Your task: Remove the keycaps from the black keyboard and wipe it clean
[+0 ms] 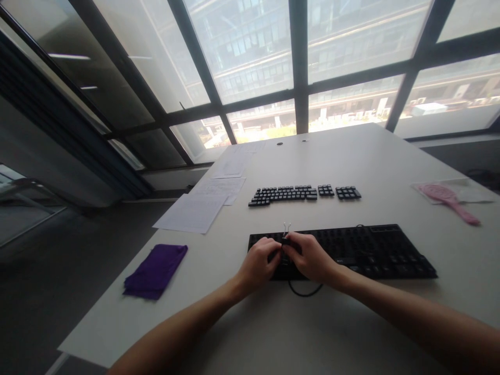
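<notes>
My left hand [258, 263] and my right hand [308, 255] meet above the left part of a black keyboard [375, 252]. Both are closed in a pinch at a small wire keycap puller [286, 228], whose two thin metal prongs point upward from a black part between my fingertips. My fingers hide much of that part, and I cannot make out whether a keycap is with it. The keyboard lies across the table, mostly bare of keycaps, with its cable [304, 295] looping out at the near edge.
Beyond the keyboard, loose black keycaps [289, 194] lie in rows and blocks on the white table [351, 156]. A folded purple cloth [156, 271] and paper sheets [195, 211] are at left. A pink hairbrush [445, 198] rests on a clear bag at right. Windows stand behind.
</notes>
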A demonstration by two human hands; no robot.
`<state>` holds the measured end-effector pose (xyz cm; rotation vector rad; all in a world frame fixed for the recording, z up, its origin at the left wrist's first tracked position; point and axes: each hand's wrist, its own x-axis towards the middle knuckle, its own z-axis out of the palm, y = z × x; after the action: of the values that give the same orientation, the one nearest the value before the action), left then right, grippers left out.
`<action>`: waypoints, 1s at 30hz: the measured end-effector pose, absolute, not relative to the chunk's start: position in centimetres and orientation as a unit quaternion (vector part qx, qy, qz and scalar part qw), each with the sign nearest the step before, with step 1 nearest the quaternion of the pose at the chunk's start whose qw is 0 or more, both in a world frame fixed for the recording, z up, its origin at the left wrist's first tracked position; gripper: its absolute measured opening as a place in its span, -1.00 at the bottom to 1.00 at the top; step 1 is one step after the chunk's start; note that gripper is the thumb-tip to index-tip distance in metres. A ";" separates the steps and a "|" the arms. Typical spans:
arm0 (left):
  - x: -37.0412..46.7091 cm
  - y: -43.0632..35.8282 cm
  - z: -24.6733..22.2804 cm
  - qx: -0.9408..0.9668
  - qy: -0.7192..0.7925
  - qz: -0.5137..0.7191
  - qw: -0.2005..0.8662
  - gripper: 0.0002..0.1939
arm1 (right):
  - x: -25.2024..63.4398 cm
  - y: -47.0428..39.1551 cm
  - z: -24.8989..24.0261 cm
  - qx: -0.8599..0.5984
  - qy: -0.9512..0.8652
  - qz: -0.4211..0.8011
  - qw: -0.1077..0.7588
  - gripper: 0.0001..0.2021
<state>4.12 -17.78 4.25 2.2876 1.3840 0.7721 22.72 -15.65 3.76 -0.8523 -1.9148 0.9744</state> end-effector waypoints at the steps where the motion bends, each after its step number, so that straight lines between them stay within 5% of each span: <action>1: 4.2 -18.0 3.9 0.811 0.488 0.268 0.179 -0.85 | 22.7 -15.7 3.8 -0.332 -0.769 0.378 0.395 -0.86; 11: 3.6 -18.2 5.4 0.844 0.428 0.232 0.225 -0.86 | 23.0 -16.3 2.9 -0.245 -0.870 0.251 0.346 -0.89; 22: 3.5 -18.0 3.8 0.802 0.473 0.276 0.240 -0.92 | 22.9 -15.8 3.1 -0.348 -0.688 0.487 0.411 -0.89; 30: 3.8 -18.3 4.4 0.787 0.480 0.338 0.190 -0.79 | 22.7 -16.0 3.2 -0.368 -0.706 0.391 0.462 -0.90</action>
<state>3.84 -18.33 4.39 2.2135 1.3481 0.9490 22.65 -16.05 3.20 -0.9047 -1.7363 0.9613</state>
